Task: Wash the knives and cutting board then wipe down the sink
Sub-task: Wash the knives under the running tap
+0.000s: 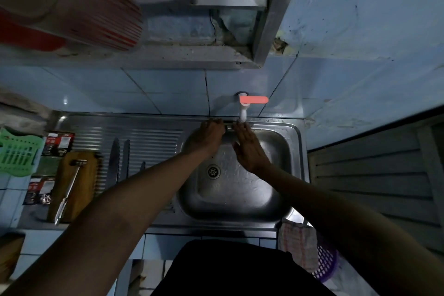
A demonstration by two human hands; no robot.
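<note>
Hands at the tap. Both hands are reaching to the far rim of the sink (294,142), under the white tap (242,113) with its red lever (254,99). The left hand (209,138) is curling its fingers over something dark and narrow at the rim; what it is gripping cannot be told in this dim light, though a knife being rinsed is a fair guess. The right hand (248,149) is lying beside it with fingers fairly straight and relaxed, touching or nearly touching the same object, and appears to be holding nothing of its own.

Two knives (117,163) are lying side by side on the ribbed drainboard (149,137), left of the basin, with a third, smaller blade tip (142,166) showing just beside the left forearm. Further left, the wooden cutting board (83,187) is resting at the drainboard's edge, with a metal utensil (68,190) lying across it. A checked cloth (299,245) is hanging at the sink's near right corner over a purple basket (328,262).

Hazards, as judged: wet fingers are likely to be slipping on a slick blade, risking a cut; the left forearm is passing close over the drainboard knives and could be knocking them; poor lighting is making edges hard to see.
</note>
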